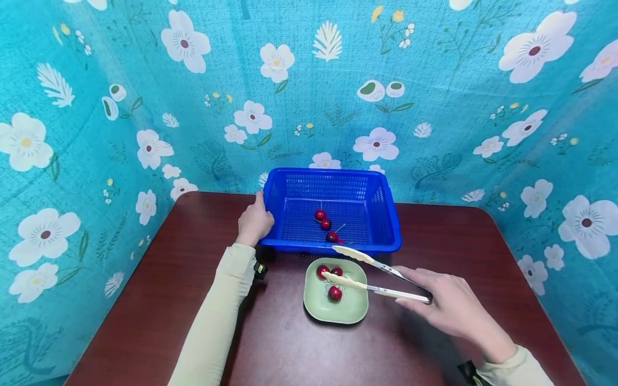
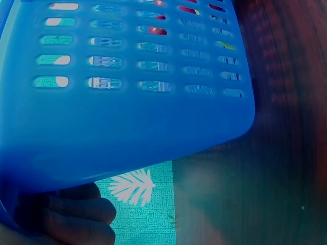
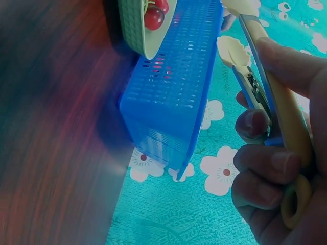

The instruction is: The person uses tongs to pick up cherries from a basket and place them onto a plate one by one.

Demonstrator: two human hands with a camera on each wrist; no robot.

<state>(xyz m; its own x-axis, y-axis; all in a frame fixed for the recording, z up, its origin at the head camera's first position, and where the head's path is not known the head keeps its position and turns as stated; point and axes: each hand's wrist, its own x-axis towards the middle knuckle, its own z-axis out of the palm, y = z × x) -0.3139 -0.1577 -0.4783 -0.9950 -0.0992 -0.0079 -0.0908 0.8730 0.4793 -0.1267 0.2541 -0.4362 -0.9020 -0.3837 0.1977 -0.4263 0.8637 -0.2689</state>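
Tongs (image 1: 372,273) gripped by right hand (image 1: 451,308), arms parted, tips over green plate (image 1: 354,311) – three cherries (image 1: 335,293) on it, mid-tabletop (image 1: 145,300). Blue basket (image 1: 386,214) just behind, three cherries inside, left rim clasped by left hand (image 1: 254,222).

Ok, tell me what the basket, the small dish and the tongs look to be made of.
Basket: moulded plastic, glossy blue, judging by its slotted walls and smooth rounded rim. Small dish: pale green and matt, probably plastic or melamine; the look leaves it open. Tongs: shiny metal arms with cream tips, likely silicone or plastic, held in the right hand.
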